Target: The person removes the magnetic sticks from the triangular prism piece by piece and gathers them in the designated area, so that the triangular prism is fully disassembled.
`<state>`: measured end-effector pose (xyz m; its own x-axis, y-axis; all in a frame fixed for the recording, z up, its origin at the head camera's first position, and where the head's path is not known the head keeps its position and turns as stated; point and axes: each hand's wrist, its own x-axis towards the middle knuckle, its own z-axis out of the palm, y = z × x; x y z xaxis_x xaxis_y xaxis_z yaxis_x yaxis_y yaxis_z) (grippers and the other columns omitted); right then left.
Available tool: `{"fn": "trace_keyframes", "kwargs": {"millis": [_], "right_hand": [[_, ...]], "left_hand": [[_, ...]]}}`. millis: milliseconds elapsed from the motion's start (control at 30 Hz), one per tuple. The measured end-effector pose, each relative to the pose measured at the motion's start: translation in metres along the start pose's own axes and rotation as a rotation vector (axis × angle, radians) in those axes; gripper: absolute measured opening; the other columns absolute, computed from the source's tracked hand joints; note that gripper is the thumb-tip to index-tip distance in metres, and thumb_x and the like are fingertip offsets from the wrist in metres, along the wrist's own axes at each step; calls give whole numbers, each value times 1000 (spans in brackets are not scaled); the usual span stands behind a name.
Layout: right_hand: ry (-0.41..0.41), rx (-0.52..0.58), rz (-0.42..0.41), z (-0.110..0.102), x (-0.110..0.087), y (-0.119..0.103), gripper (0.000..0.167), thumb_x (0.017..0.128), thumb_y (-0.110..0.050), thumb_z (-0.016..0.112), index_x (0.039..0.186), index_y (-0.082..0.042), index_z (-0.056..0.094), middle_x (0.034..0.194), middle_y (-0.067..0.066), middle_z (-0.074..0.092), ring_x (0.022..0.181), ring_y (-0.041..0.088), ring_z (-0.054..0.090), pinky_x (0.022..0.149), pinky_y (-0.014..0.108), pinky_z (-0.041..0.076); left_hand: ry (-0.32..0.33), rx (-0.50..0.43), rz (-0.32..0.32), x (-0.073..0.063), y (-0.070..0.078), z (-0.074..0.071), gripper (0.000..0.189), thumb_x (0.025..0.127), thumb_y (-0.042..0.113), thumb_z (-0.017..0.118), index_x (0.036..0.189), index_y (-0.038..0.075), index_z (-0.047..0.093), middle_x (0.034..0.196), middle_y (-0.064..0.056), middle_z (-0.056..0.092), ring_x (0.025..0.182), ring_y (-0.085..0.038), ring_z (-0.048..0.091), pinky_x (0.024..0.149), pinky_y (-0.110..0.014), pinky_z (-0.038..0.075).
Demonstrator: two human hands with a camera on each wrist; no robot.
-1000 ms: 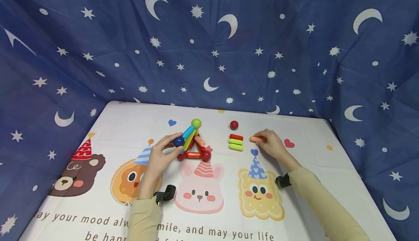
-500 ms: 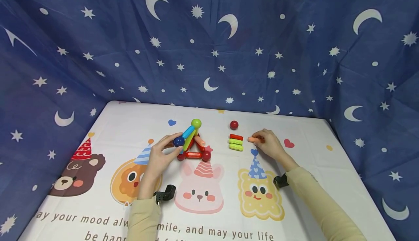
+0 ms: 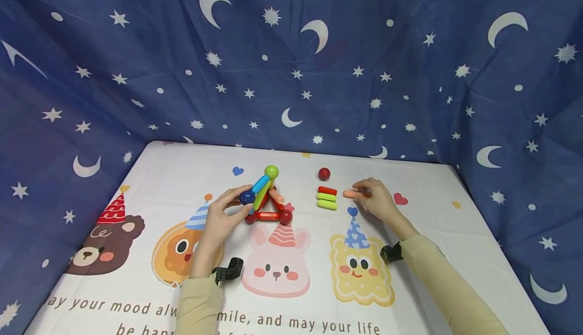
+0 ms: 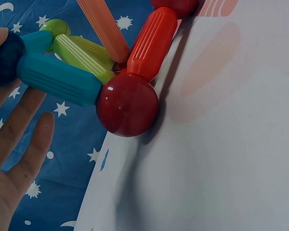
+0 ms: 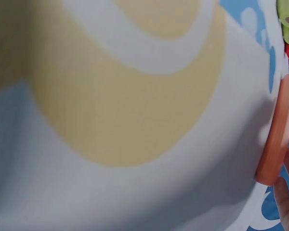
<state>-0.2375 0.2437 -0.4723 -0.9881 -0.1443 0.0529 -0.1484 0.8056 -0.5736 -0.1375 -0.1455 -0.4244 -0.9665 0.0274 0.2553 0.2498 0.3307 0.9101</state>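
Head view: a person's left hand (image 3: 221, 217) is gripping the dark blue ball (image 3: 247, 197) of a rod-and-ball pyramid (image 3: 267, 199) standing mid-table. The right hand (image 3: 376, 201) is pinching an orange rod (image 3: 351, 194) lying right of three stacked rods (image 3: 327, 198), with a red ball (image 3: 324, 174) farther back. A steady hold on the pyramid seems wise while the rod is being lifted.

Left wrist view: fingers (image 4: 20, 144) are lying straight beside the teal rod (image 4: 58, 79) and a red ball (image 4: 127, 104).

Right wrist view: fingertips (image 5: 288, 192) are touching the orange rod (image 5: 278, 131).

A cartoon-animal cloth (image 3: 150, 183) is covering the table; a starry blue curtain (image 3: 291, 56) is hanging behind.
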Motion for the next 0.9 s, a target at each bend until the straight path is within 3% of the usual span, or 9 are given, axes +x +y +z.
{"fn": "trace_keyframes", "kwargs": {"millis": [267, 533, 733, 900], "right_hand": [[15, 54, -21, -6, -1, -12, 29, 89, -18, 67, 116, -7, 65, 115, 12, 63, 114, 31, 54, 100, 51, 46], [77, 99, -68, -7, 0, -36, 26, 92, -13, 61, 117, -5, 64, 113, 15, 64, 107, 32, 57, 100, 52, 45], [71, 197, -53, -2, 2, -57, 26, 95, -19, 59, 117, -7, 64, 114, 13, 63, 107, 29, 58, 98, 48, 49], [33, 280, -90, 8, 2, -78, 31, 96, -26, 58, 121, -8, 63, 116, 11, 65, 107, 26, 60, 94, 43, 52]], "left_hand": [[27, -9, 33, 0, 2, 1, 40, 84, 0, 69, 124, 1, 63, 119, -18, 65, 97, -11, 60, 93, -48, 52], [29, -16, 38, 1, 2, 1, 40, 84, 0, 70, 124, 1, 63, 120, -18, 65, 95, -3, 59, 91, -28, 54], [28, -12, 28, 1, 2, 1, 41, 84, 0, 70, 124, 2, 63, 121, -18, 65, 96, -2, 58, 91, -30, 53], [27, -6, 18, 1, 3, 1, 41, 84, 0, 69, 124, 2, 63, 122, -18, 64, 96, -2, 58, 91, -27, 53]]}}
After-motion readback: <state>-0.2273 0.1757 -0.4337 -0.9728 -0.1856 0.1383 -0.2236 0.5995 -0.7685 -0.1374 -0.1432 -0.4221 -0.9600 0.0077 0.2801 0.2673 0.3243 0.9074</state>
